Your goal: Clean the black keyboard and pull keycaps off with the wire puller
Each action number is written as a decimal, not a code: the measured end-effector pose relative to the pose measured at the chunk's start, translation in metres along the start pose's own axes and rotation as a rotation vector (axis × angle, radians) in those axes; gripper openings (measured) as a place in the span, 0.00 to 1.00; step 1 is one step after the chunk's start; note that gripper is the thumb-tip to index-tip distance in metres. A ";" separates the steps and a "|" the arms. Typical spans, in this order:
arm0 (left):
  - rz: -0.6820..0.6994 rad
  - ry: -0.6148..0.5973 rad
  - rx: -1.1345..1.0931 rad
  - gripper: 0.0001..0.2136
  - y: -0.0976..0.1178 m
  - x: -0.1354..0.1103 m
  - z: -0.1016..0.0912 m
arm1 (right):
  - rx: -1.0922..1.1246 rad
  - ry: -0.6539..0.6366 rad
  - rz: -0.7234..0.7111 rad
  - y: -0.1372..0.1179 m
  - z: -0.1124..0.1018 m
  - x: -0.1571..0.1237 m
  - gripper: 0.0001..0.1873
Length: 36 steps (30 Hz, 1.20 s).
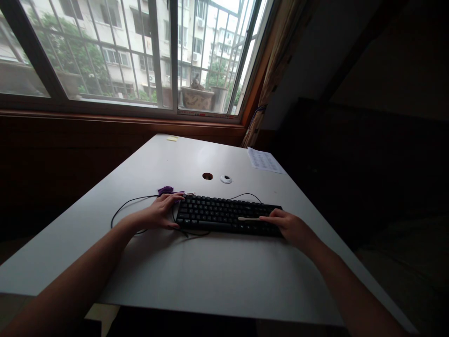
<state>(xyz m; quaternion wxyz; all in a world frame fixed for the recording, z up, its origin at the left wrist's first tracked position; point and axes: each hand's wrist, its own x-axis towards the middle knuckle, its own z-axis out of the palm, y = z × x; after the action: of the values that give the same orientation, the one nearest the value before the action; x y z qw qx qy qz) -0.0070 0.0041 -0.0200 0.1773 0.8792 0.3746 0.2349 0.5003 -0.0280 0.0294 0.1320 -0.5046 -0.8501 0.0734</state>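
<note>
A black keyboard point(224, 214) lies on the white table point(196, 271), its black cable point(126, 206) looping off to the left. My left hand point(159, 213) grips the keyboard's left end, fingers curled over its top corner and thumb at the front. In my right hand point(289, 227), pinched between the fingers, is a thin pale stick point(249, 218) that looks like a cotton swab; it lies flat over the keys at the right end. A small purple object point(166, 190) sits just behind my left hand.
A round cable hole point(207, 176) and a white cap point(226, 179) lie behind the keyboard. A printed sheet point(264, 160) rests at the far right corner, a yellow note point(171, 138) at the far edge. Barred window behind; dark furniture to the right.
</note>
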 end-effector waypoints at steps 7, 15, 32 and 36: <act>-0.003 0.001 0.006 0.40 0.001 0.001 0.001 | 0.056 0.058 0.101 0.041 -0.033 -0.036 0.22; 0.006 -0.001 -0.006 0.41 0.003 0.000 -0.001 | 0.241 0.156 -0.019 -0.038 0.001 -0.001 0.18; 0.069 0.022 0.039 0.41 0.004 0.002 0.002 | 0.127 -0.031 -0.198 -0.139 0.066 0.083 0.30; 0.061 0.022 0.039 0.41 0.005 0.001 0.000 | 0.100 -0.044 -0.191 -0.118 0.056 0.072 0.31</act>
<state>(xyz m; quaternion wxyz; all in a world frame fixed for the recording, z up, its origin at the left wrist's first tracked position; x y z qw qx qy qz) -0.0028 0.0016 -0.0172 0.1489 0.8909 0.3540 0.2425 0.3521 -0.0213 0.0173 0.1448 -0.4124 -0.8922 0.1138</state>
